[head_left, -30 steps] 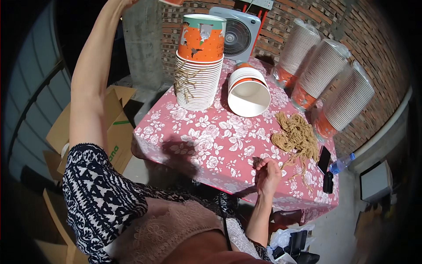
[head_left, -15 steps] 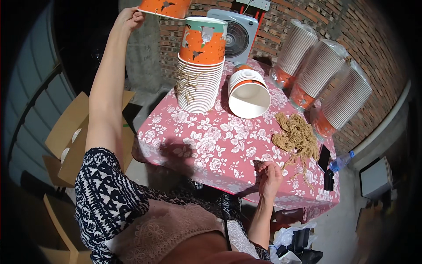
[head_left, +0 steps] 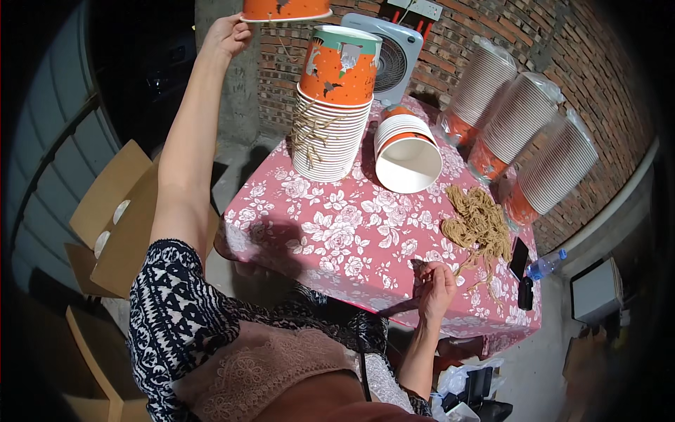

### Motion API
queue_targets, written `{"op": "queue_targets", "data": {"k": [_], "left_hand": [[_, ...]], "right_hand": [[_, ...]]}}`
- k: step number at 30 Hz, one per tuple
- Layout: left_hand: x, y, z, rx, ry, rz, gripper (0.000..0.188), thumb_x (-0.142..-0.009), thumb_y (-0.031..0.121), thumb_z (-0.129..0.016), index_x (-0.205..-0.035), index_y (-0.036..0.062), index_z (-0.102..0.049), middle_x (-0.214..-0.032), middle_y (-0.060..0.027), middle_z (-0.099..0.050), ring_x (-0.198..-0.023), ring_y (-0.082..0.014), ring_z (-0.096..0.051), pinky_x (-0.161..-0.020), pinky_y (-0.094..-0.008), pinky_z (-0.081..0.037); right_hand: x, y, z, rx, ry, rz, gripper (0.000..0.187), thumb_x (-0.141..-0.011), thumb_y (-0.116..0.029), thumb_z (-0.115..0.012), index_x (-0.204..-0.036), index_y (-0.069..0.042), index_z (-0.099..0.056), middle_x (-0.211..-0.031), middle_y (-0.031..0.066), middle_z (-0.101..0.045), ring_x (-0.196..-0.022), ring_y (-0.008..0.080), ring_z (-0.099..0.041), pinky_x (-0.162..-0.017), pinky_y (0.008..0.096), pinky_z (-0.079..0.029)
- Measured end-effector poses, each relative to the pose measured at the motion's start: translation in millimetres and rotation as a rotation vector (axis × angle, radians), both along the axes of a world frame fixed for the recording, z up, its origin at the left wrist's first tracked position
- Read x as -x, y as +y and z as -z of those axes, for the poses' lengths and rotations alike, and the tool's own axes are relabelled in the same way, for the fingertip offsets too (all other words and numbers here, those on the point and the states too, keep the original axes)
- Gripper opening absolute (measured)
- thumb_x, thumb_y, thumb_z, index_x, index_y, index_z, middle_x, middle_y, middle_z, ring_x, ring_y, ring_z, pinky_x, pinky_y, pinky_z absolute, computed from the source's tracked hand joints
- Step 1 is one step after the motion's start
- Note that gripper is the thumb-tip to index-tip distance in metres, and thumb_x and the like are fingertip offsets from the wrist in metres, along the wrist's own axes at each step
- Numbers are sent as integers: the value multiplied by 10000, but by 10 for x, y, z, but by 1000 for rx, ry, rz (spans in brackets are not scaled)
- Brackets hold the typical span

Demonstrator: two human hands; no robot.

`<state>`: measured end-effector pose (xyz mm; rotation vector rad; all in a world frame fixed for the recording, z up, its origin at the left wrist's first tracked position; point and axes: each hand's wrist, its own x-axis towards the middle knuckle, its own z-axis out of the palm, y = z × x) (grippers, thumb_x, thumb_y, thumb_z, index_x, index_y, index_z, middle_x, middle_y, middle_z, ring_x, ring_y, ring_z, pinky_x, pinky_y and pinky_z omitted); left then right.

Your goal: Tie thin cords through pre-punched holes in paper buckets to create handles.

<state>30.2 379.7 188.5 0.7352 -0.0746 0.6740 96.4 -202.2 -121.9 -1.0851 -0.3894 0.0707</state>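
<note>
Raised at the upper left, my left hand point(head_left: 230, 35) pinches the white rim of an orange paper bucket point(head_left: 285, 10), whose upper part runs out of view. Right beside it stands a tall stack of white-rimmed paper buckets point(head_left: 333, 144), topped by an orange and green printed bucket point(head_left: 340, 67). Short lengths of brown cord point(head_left: 313, 130) hang down the stack's left side. My right hand point(head_left: 437, 288) hovers by the table's front edge with its fingers curled together; whether anything is between them does not show. A heap of brown cord point(head_left: 478, 221) lies just beyond that hand.
A few nested buckets point(head_left: 408, 158) lie on their side on the flowered tablecloth point(head_left: 337, 239). Three bagged bucket stacks point(head_left: 517, 123) and a box fan point(head_left: 389, 60) line the back. A phone point(head_left: 519, 258) and a water bottle point(head_left: 547, 264) sit at the right edge; an open carton point(head_left: 133, 225) stands left.
My left hand has shifted slightly to the right with the orange bucket, still gripping its rim. The whole view has swung a little; my right hand stays near the front edge.
</note>
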Motion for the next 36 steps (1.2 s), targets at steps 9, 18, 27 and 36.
{"op": "queue_targets", "data": {"k": [9,18,27,36], "left_hand": [[-686,-446,59,-292,347,-23,177,-1018,132,-395,-922,48,-518,-643,-3,-468,-443,-60,-403,-324,-197,-255],[-657,-203,233,-1145,561,-1058,256,-870,273,-603,-911,21,-625,-736,-113,-636,-615,-237,-601,-563,-396,-479],[-661,-1506,-127,-1765,-191,-1456,348,-911,243,-540,-1190,42,-596,-1289,-246,-558,-1247,-390,-493,-1062,-449,-371],[-710,-1212,161,-1900,485,-1257,428,-984,360,-393,-940,-1,-619,-952,-247,-647,-949,-431,-604,-836,-483,-480]], "right_hand": [[23,35,8,-19,15,-4,204,-1018,-148,-508,-953,2,-630,-768,44,-600,-656,107,-533,-569,249,-446],[-3,42,73,47,-37,29,211,-1019,-158,-511,-953,3,-630,-776,39,-598,-659,99,-538,-560,251,-455],[99,45,-42,80,8,86,237,-1028,-179,-488,-922,-19,-627,-736,3,-577,-548,44,-481,-441,183,-351],[88,89,-15,43,5,29,200,-1022,-138,-507,-962,2,-636,-791,-3,-572,-643,58,-501,-537,188,-395]]}}
